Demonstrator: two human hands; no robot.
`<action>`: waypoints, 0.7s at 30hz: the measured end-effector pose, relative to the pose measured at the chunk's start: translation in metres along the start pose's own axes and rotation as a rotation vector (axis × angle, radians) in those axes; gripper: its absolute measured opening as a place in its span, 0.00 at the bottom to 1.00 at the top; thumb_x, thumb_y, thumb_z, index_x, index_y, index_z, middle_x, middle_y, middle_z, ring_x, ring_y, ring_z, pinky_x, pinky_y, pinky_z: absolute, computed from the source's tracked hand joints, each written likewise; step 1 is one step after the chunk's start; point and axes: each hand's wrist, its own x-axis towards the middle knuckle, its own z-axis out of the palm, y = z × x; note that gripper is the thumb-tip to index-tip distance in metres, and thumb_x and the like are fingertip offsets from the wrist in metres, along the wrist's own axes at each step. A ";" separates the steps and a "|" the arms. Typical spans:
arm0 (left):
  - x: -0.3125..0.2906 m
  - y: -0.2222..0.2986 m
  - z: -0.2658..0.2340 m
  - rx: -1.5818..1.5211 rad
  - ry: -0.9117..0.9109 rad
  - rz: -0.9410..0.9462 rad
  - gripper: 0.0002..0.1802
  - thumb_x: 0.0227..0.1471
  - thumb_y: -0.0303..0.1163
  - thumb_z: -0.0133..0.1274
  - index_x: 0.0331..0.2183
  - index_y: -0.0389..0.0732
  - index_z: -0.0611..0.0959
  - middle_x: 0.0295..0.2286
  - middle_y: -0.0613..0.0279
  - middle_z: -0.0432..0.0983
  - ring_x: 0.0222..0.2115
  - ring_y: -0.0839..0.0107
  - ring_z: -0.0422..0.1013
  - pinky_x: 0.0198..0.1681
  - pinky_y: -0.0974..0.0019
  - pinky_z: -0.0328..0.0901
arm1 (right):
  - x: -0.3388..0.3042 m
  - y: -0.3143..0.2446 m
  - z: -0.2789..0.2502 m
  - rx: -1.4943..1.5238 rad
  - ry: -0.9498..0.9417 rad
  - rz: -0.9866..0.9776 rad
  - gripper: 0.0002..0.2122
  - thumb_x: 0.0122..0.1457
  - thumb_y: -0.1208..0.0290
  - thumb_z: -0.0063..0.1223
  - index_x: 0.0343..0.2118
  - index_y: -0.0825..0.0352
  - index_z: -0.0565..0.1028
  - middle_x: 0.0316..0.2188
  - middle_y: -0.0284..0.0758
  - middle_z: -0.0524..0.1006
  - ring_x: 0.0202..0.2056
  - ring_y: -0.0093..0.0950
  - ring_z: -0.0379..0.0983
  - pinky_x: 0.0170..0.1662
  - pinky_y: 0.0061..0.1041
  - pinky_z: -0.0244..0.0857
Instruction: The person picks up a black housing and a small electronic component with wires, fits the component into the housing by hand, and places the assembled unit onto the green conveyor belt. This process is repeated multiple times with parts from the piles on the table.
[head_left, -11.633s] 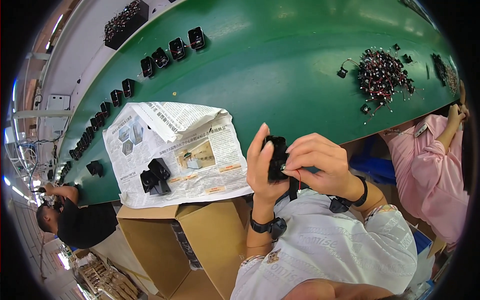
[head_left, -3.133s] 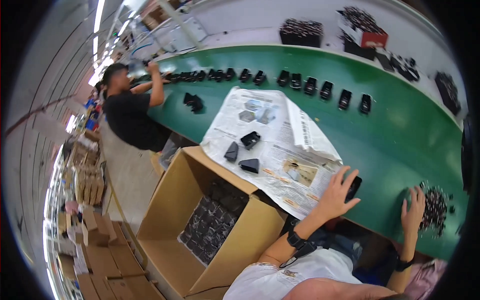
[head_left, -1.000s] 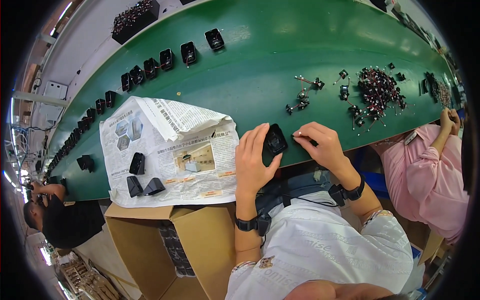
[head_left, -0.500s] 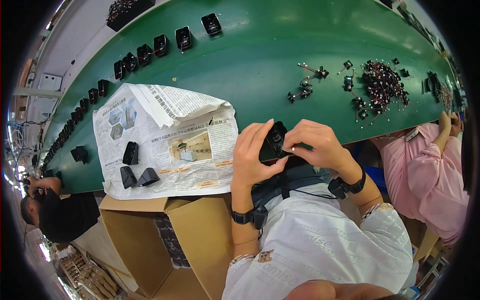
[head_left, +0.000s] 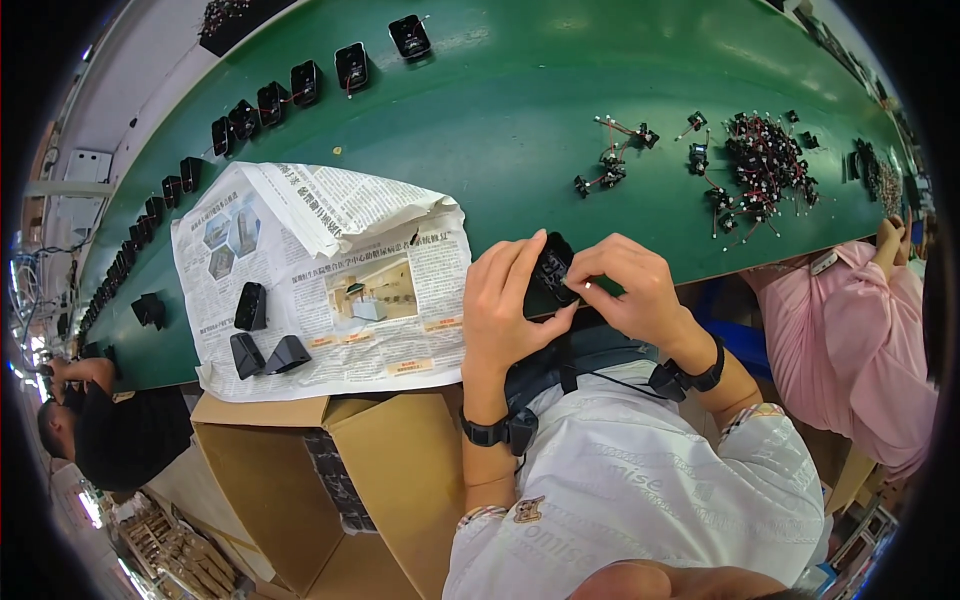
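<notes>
At the table's near edge, my left hand (head_left: 508,308) grips a small black plastic housing (head_left: 551,268) between thumb and fingers, its hollow side facing up. Over its right side, the fingertips of my right hand (head_left: 628,288) are pinched together. A tiny white spot shows at those fingertips; what they hold is too small to make out. Left of my hands, three black housings (head_left: 252,306) rest on a spread newspaper (head_left: 290,230), two of them side by side.
A green table (head_left: 480,130) carries a curved row of black housings (head_left: 351,66) at far left and a heap of wired black parts (head_left: 765,165) at right. An open cardboard box (head_left: 400,480) stands below the newspaper. People sit at both sides, one in pink (head_left: 830,350).
The view has shifted slightly, so the table's things sit a little further left. My left hand keeps the housing, and my right fingertips stay pinched at its right side.
</notes>
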 end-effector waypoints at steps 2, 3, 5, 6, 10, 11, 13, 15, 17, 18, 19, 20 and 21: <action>0.002 0.001 -0.001 -0.004 -0.007 -0.007 0.42 0.28 0.35 0.70 0.51 0.37 0.80 0.42 0.53 0.78 0.45 0.52 0.73 0.52 0.53 0.66 | -0.001 0.002 0.001 0.000 -0.019 0.015 0.11 0.42 0.85 0.64 0.29 0.65 0.78 0.30 0.32 0.81 0.30 0.31 0.75 0.34 0.27 0.69; 0.003 0.001 -0.002 -0.006 -0.014 -0.012 0.42 0.28 0.35 0.70 0.51 0.37 0.80 0.42 0.53 0.78 0.45 0.52 0.73 0.52 0.53 0.66 | 0.000 0.003 0.001 0.003 -0.020 0.012 0.11 0.42 0.85 0.64 0.29 0.65 0.78 0.30 0.32 0.81 0.30 0.31 0.75 0.34 0.27 0.69; 0.000 -0.001 -0.008 0.015 -0.006 -0.013 0.42 0.28 0.35 0.70 0.51 0.37 0.80 0.42 0.53 0.78 0.45 0.52 0.73 0.52 0.52 0.66 | 0.004 -0.002 0.004 -0.014 -0.055 -0.010 0.11 0.42 0.85 0.65 0.29 0.65 0.78 0.30 0.33 0.81 0.31 0.32 0.75 0.34 0.28 0.70; -0.002 0.000 -0.010 0.027 0.000 -0.012 0.42 0.28 0.35 0.70 0.51 0.37 0.80 0.43 0.52 0.78 0.45 0.52 0.73 0.52 0.52 0.66 | 0.004 -0.003 0.003 0.004 -0.058 -0.026 0.11 0.42 0.85 0.65 0.29 0.65 0.78 0.30 0.33 0.81 0.31 0.32 0.75 0.34 0.28 0.70; 0.002 0.005 -0.011 -0.065 -0.055 -0.042 0.43 0.30 0.35 0.69 0.53 0.38 0.78 0.45 0.52 0.76 0.47 0.52 0.71 0.52 0.53 0.64 | 0.012 -0.004 -0.007 -0.146 -0.150 -0.082 0.12 0.39 0.85 0.64 0.29 0.66 0.78 0.30 0.33 0.80 0.32 0.36 0.74 0.35 0.32 0.70; 0.003 0.006 -0.010 -0.070 -0.068 -0.037 0.44 0.30 0.36 0.69 0.55 0.39 0.77 0.45 0.52 0.75 0.47 0.52 0.70 0.52 0.53 0.63 | 0.012 -0.007 -0.009 -0.188 -0.141 -0.123 0.12 0.39 0.85 0.64 0.29 0.66 0.78 0.30 0.34 0.80 0.32 0.36 0.73 0.35 0.32 0.70; 0.000 0.002 -0.007 -0.074 -0.065 -0.053 0.46 0.30 0.40 0.69 0.55 0.38 0.76 0.45 0.54 0.74 0.47 0.53 0.69 0.52 0.53 0.63 | 0.018 -0.009 -0.014 -0.212 -0.199 -0.158 0.11 0.40 0.84 0.62 0.29 0.67 0.77 0.30 0.34 0.79 0.33 0.37 0.74 0.36 0.33 0.70; -0.002 0.006 -0.010 -0.075 -0.033 -0.049 0.45 0.30 0.39 0.69 0.55 0.38 0.76 0.44 0.55 0.73 0.47 0.53 0.68 0.51 0.54 0.62 | 0.025 -0.017 -0.014 -0.193 -0.234 -0.207 0.11 0.41 0.85 0.62 0.29 0.67 0.76 0.30 0.34 0.78 0.32 0.37 0.73 0.36 0.34 0.70; -0.002 0.006 -0.013 -0.020 -0.029 -0.029 0.45 0.30 0.38 0.70 0.54 0.38 0.76 0.44 0.55 0.73 0.47 0.54 0.68 0.52 0.54 0.62 | 0.031 -0.017 -0.013 -0.245 -0.339 -0.240 0.10 0.41 0.85 0.62 0.28 0.67 0.75 0.30 0.35 0.77 0.32 0.37 0.72 0.36 0.34 0.69; -0.003 0.006 -0.015 0.009 -0.012 -0.019 0.45 0.29 0.37 0.70 0.54 0.38 0.77 0.44 0.55 0.73 0.47 0.54 0.68 0.51 0.54 0.62 | 0.034 -0.016 -0.011 -0.231 -0.362 -0.253 0.10 0.41 0.85 0.62 0.27 0.67 0.74 0.29 0.35 0.77 0.33 0.37 0.71 0.36 0.35 0.68; -0.001 0.008 -0.016 0.012 -0.009 -0.018 0.45 0.29 0.37 0.69 0.54 0.37 0.76 0.44 0.55 0.73 0.47 0.54 0.68 0.51 0.54 0.63 | 0.036 -0.017 -0.014 -0.218 -0.365 -0.285 0.10 0.41 0.85 0.62 0.27 0.67 0.74 0.29 0.35 0.77 0.33 0.37 0.71 0.36 0.35 0.68; 0.000 0.010 -0.019 0.018 -0.017 -0.031 0.45 0.29 0.37 0.69 0.54 0.37 0.76 0.43 0.54 0.73 0.47 0.54 0.68 0.51 0.54 0.63 | 0.040 -0.019 -0.015 -0.218 -0.368 -0.280 0.10 0.42 0.85 0.61 0.27 0.67 0.74 0.29 0.36 0.77 0.33 0.38 0.71 0.36 0.35 0.68; 0.000 0.011 -0.021 0.023 -0.025 -0.045 0.45 0.29 0.38 0.69 0.53 0.36 0.76 0.43 0.54 0.73 0.46 0.54 0.68 0.51 0.54 0.63 | 0.043 -0.020 -0.016 -0.217 -0.372 -0.275 0.10 0.42 0.85 0.61 0.27 0.67 0.74 0.30 0.36 0.77 0.33 0.38 0.71 0.36 0.36 0.68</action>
